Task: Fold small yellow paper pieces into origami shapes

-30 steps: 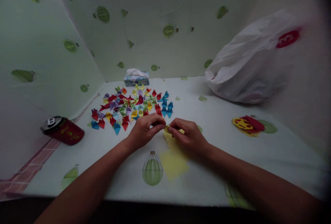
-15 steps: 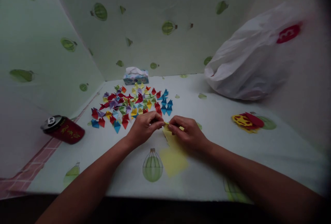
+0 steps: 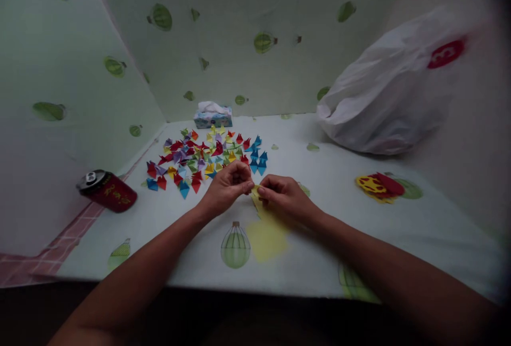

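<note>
A small piece of folded yellow paper (image 3: 256,191) is pinched between my two hands above the middle of the table. My left hand (image 3: 228,189) grips its left side with thumb and forefinger, the other fingers curled. My right hand (image 3: 283,195) pinches the right side and hides part of it. Below my hands, yellow square sheets (image 3: 266,239) lie on the tablecloth. Just beyond my left hand spreads a crowd of small folded paper figures (image 3: 196,182) in red, blue, yellow, purple and green.
A dark red drink can (image 3: 114,192) stands at the left edge. Behind the figures is a tissue box (image 3: 213,118). A bulging white plastic bag (image 3: 383,96) sits at the back right, with red and yellow cut-out pieces (image 3: 381,185) in front of it.
The view has shifted slightly, so the can and figures appear a little further right and higher. Both hands keep hold of the yellow paper, with small finger movements.
</note>
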`<state>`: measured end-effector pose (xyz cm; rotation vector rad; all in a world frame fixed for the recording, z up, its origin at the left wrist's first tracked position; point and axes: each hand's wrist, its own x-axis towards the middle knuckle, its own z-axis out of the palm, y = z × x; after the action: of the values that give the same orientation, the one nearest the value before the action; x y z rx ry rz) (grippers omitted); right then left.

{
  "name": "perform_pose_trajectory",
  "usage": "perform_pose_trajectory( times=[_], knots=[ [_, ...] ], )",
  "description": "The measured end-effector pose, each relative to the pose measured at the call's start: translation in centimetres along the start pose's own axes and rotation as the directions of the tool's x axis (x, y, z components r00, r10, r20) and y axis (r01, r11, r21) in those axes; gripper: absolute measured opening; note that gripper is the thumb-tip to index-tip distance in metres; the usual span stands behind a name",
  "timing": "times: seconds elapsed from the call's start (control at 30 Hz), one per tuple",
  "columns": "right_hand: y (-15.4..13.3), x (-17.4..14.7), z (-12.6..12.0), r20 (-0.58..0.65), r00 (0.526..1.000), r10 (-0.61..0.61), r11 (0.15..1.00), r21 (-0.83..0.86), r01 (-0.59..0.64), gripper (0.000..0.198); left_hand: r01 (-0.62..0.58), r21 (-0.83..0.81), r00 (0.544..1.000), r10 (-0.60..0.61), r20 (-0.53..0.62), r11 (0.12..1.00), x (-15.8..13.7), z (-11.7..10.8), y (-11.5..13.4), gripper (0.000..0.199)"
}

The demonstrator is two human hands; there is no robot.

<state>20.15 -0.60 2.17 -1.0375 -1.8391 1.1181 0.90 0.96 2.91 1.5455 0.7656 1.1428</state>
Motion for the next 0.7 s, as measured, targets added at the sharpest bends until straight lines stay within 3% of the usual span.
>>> perform_pose_trajectory(
  times=[0.23, 0.37, 0.57, 0.7],
  knots=[
    [-0.1, -0.2, 0.0, -0.099, 0.994, -0.046, 0.999, 0.013, 0.047, 0.026, 0.032, -0.073, 0.994, -0.039, -0.105, 0.997, 0.0, 0.7, 0.0, 0.025],
    [-0.3, -0.4, 0.0, -0.144, 0.985, -0.089, 0.995, -0.053, 0.083, 0.028, 0.135, 0.081, 0.989, -0.129, -0.077, 0.988, -0.2, 1.4, -0.1, 0.027],
    [-0.2, -0.6, -0.1, -0.097, 0.991, -0.090, 0.995, 0.025, 0.093, 0.031, 0.104, 0.210, 0.991, -0.083, -0.106, 0.972, 0.0, 2.1, 0.7, 0.030],
    [0.3, -0.4, -0.2, -0.135, 0.989, -0.059, 0.996, 0.063, 0.068, 0.031, 0.065, 0.341, 0.975, 0.013, -0.223, 0.938, -0.3, 0.8, 3.6, 0.027]
  ],
)
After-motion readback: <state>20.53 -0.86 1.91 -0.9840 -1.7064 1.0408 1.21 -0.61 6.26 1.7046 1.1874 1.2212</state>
